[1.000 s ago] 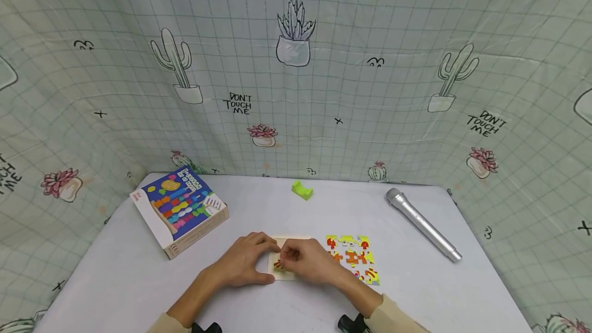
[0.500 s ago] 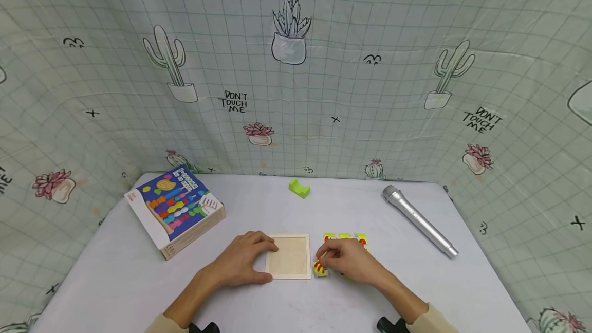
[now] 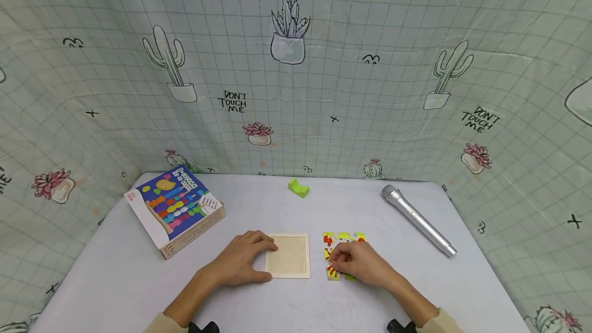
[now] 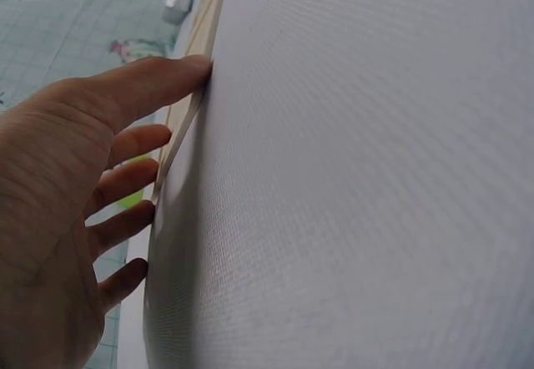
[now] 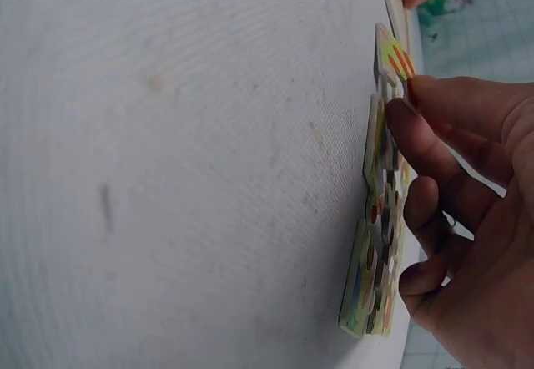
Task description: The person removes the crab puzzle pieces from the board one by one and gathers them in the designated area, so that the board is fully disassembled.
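My left hand [image 3: 241, 260] rests at the left side of a shallow square wooden puzzle tray [image 3: 291, 261], fingers spread. In the left wrist view its thumb [image 4: 171, 79] lies straight against the tray's edge. To the tray's right, my right hand [image 3: 365, 265] pinches a yellow puzzle piece with red stripes [image 5: 394, 54] between thumb and forefinger. That piece is at the near left corner of a group of puzzle pieces [image 3: 328, 239] laid out in rows. The right hand hides several of them.
A blue and white game box [image 3: 178, 204] lies at the back left of the white table [image 3: 259, 204]. At the far middle is a small green block [image 3: 298, 188]. A silver microphone [image 3: 418, 220] lies at the right. A patterned cloth [image 3: 337, 71] hangs behind.
My right hand has moved right from over the tray, bringing the striped piece to the other pieces and baring the tray's inside. The left hand stays at the tray's left side.
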The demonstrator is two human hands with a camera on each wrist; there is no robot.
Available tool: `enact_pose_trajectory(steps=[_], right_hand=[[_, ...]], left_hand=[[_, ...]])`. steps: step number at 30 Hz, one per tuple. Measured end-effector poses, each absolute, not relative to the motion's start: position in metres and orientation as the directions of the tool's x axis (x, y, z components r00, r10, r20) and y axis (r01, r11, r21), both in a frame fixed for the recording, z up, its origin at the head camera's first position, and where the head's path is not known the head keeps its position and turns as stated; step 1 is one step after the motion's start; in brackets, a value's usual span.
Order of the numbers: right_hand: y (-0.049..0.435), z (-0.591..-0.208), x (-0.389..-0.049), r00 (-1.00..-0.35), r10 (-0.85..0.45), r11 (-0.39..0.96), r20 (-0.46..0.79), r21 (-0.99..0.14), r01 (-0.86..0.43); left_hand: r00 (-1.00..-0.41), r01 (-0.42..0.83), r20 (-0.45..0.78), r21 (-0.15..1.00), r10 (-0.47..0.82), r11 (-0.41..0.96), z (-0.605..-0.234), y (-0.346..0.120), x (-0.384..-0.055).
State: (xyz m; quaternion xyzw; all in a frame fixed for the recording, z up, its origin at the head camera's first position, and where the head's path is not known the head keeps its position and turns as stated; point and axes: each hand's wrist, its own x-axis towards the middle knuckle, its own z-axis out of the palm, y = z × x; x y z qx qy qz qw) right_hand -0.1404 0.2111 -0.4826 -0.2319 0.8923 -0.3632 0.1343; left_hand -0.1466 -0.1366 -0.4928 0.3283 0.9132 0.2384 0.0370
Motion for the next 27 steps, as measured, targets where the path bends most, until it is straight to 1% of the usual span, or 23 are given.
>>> enact_pose_trajectory(steps=[8, 22, 27], right_hand=[[0.2090, -0.4859, -0.1414, -0.866, -0.498, 0.654, -0.035, -0.671, -0.349], [0.2034, -0.4874, -0.1420, -0.883, -0.469, 0.702, -0.032, -0.619, -0.351], [0.2032, -0.4889, -0.1393, -0.884, -0.468, 0.705, -0.010, -0.608, -0.366]], left_hand=[[-0.780, 0.583, 0.084, 0.455, 0.620, 0.673, -0.4923, -0.1361, -0.1461], [-0.786, 0.577, 0.079, 0.446, 0.613, 0.684, -0.4945, -0.1366, -0.1478], [-0.789, 0.573, 0.072, 0.444, 0.611, 0.689, -0.4953, -0.1361, -0.1463]])
